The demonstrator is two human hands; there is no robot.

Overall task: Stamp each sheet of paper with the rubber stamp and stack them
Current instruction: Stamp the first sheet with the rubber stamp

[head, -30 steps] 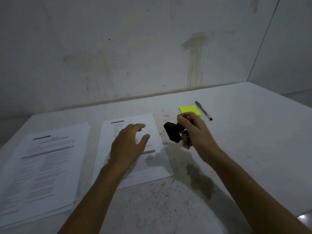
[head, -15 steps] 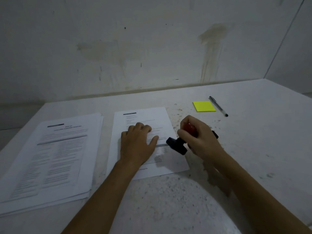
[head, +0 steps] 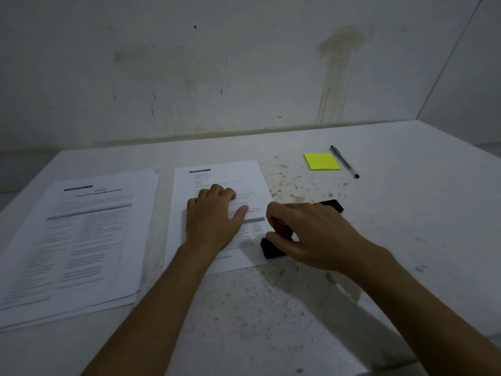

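left hand (head: 214,221): flat on the single sheet (head: 222,213), fingers lightly bent, pinning it to the desk (head: 406,226).
right hand (head: 311,234): wrapped around the rubber stamp (head: 273,245), red handle showing between the fingers, black base down on the sheet's corner at 4 o'clock.
step: looks like the press itself; cannot tell whether the base sits fully flat.
stack (head: 73,240): paper pile at 9 o'clock of the sheet, just beside it, edges fanned unevenly.
ink pad (head: 332,205): black block at 1 o'clock of the right hand, mostly hidden behind it; likely the pad or a lid, can't confirm.
others: yellow sticky pad (head: 322,161) and pen (head: 344,161) at 1 o'clock, well apart from the work.
risk 1: stamp sits close to the sheet's right edge; a tilted press could put part of the mark on the desk.
risk 2: rocking or sliding on lift would smear the print; the left hand's pin is what prevents the sheet following the stamp up.
risk 3: wet ink could offset when the sheet goes onto the pile.
risk 4: desk surface is speckled and stained; dirt could transfer to the sheets.
writing: printed text on both sheets, dark header bars; too blurred to read. No brands visible.
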